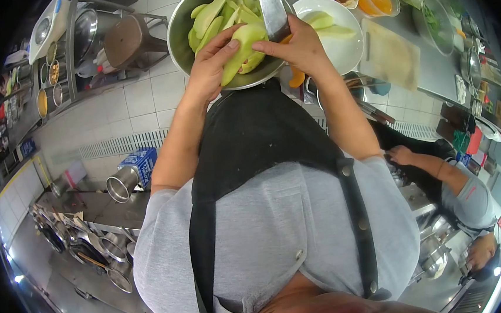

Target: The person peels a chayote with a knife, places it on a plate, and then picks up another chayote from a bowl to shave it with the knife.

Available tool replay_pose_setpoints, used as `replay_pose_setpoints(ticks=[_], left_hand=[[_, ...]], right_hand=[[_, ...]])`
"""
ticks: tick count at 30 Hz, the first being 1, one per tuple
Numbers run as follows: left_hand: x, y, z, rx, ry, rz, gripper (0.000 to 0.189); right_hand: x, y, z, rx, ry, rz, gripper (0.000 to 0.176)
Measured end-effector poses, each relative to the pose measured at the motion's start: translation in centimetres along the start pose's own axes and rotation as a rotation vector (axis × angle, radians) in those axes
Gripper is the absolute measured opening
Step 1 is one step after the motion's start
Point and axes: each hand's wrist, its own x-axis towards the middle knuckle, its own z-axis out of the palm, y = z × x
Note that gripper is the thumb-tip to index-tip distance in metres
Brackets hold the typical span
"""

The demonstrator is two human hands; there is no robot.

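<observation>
Pale-green piece point(248, 36), longish, tapering, smooth on its upper face. Lies over the near side of a metal bowl point(182, 51), held by the left hand point(209, 64): thumb on top, other fingers curled close around the far edge, gap narrow.

Right hand point(308, 51) closed near the base of a broad knife blade point(273, 7), handle mostly hidden in the grip; blade points away from the body. Right thumb reaches across to the piece's side. Exact hold of the right fingers beneath: cannot tell.

Handling, by judgement: light, firm, fairly stiff, more likely to snap than bend where thin. Cut faces probably damp, so slippery; a pinch on the narrow tip could skid. Best hold: across the thick middle, thumb over one broad face, fingertips behind the other, all kept off the edge line. Hard squeezing may bruise or crack it.

Similar cut pieces point(213, 12) fill much of the bowl. Two or so more point(335, 31) on a white plate point(345, 51), just beside it, then a chopping board point(392, 54) on the worktop point(440, 78).
</observation>
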Motion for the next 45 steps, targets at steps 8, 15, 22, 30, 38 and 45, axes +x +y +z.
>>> replay_pose_setpoints(ticks=[8,15,22,30,38,45], left_hand=[[-0.3,1.0,1.1,-0.004,0.028,0.019,0.046],[-0.7,0.6,1.6,-0.058,0.085,0.038,0.045],[-0.8,0.6,1.4,-0.069,0.065,0.033,0.045],[-1.1,0.9,1.9,-0.047,0.168,0.009,0.045],[-0.8,0.8,2.1,-0.134,0.103,0.065,0.044],[-0.9,0.5,2.2,-0.132,0.177,0.014,0.052]], right_hand=[[-0.3,0.2,1.0,-0.058,-0.054,-0.024,0.067],[-1.1,-0.7,1.3,-0.198,0.01,0.014,0.081],[-0.6,0.7,1.6,-0.176,0.089,-0.072,0.092],[-1.5,-1.3,2.2,-0.193,-0.088,0.038,0.082],[-1.5,-0.5,2.2,-0.12,0.116,-0.082,0.082],[-2.0,-0.3,3.0,-0.154,-0.073,0.01,0.084]])
